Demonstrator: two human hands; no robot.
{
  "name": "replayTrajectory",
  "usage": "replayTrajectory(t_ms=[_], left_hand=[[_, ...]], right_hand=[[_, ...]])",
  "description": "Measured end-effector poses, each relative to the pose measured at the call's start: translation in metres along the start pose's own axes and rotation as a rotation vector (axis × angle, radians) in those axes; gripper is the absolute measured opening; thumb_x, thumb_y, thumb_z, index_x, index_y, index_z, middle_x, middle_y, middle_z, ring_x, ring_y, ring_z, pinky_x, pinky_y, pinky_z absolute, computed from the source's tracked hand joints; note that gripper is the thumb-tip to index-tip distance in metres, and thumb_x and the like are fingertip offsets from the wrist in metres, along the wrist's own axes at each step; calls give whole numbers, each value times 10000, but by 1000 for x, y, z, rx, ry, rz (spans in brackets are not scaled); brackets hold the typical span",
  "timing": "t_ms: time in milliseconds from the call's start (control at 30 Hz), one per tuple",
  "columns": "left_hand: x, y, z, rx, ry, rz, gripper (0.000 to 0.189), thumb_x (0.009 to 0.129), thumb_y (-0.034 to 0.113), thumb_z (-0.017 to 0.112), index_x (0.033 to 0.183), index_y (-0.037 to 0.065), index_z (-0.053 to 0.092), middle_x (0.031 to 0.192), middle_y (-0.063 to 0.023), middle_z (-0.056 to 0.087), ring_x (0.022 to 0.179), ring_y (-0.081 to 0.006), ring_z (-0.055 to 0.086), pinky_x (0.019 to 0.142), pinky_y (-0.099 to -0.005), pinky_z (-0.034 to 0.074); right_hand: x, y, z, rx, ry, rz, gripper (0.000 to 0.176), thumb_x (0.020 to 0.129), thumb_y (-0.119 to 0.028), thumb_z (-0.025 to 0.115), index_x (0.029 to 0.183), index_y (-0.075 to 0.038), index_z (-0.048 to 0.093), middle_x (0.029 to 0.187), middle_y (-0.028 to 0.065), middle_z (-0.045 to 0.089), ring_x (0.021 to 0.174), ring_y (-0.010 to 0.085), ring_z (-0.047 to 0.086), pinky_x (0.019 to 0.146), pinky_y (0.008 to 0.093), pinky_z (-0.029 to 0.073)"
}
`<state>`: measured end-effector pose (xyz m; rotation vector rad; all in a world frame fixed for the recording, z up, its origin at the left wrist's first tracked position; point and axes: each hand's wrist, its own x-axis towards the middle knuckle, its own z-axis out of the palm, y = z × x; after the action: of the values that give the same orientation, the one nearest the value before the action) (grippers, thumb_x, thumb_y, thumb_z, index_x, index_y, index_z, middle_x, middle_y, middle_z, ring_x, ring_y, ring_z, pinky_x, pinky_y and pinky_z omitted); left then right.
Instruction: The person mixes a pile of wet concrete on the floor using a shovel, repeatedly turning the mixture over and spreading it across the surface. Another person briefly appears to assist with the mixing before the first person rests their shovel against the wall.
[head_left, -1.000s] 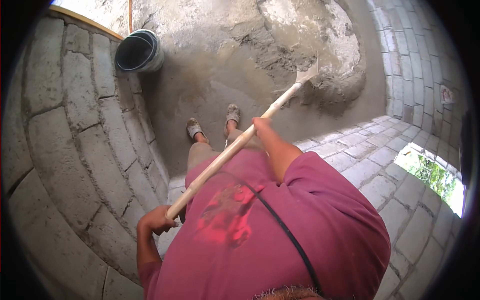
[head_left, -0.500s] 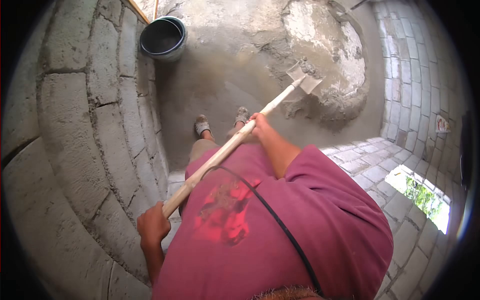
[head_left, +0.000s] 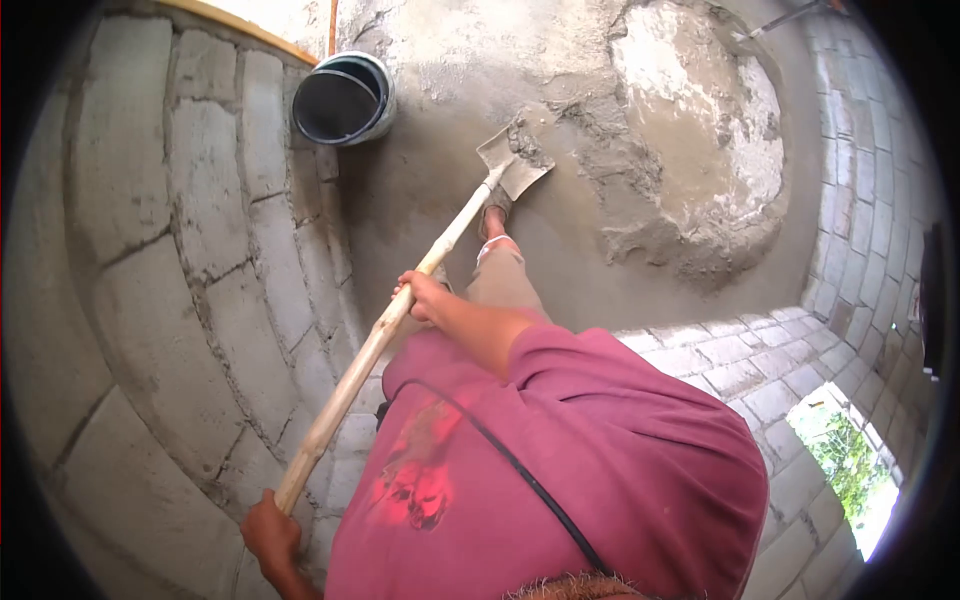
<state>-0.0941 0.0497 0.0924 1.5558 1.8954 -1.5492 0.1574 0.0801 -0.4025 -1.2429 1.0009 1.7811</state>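
A shovel with a wooden handle (head_left: 375, 345) slants across the view, its blade (head_left: 518, 160) up and to the right with a lump of wet grey mortar (head_left: 527, 147) on it. My right hand (head_left: 425, 296) is wrapped round the middle of the handle. Lower left, my left hand (head_left: 270, 530) grips the handle's far end. The blade is between a dark bucket (head_left: 385, 110) and a large mound of wet mortar (head_left: 640, 215) on the floor, just above one of my feet.
Block walls rise on the left (head_left: 215, 220) and right (head_left: 850, 180). A bright opening (head_left: 845, 455) shows at lower right. A wooden strip (head_left: 240, 24) lies behind the bucket. A thin tool (head_left: 785, 20) reaches in beyond the mound.
The shovel blade has moved left with mortar on it, away from the mound and closer to the bucket. My right hand has shifted left and down, my left hand lower. One foot has moved.
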Motion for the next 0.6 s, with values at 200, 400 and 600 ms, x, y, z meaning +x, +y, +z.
replayTrajectory(t_ms=[200,400,600], left_hand=[[20,86,-90,36,12,102,263,774,95,696,1031,75,645,895,-194,712,886,-402,698,792,-507,544],[38,135,-163,19,64,117,264,800,75,686,1062,83,656,894,-187,720,896,-387,709,821,-505,548],[70,86,-196,9,125,150,299,767,57,680,1063,90,660,902,-195,719,922,-408,690,840,-499,538]], right_hand=[[-19,-139,12,-8,61,-78,81,864,-56,612,864,-18,539,736,122,566,624,265,593,624,445,569],[-24,-234,26,89,55,-145,73,852,-53,600,894,-35,543,725,112,560,622,251,593,617,426,558],[-46,-226,67,110,119,-159,110,844,-22,605,931,-15,538,738,124,565,628,269,595,628,434,573]])
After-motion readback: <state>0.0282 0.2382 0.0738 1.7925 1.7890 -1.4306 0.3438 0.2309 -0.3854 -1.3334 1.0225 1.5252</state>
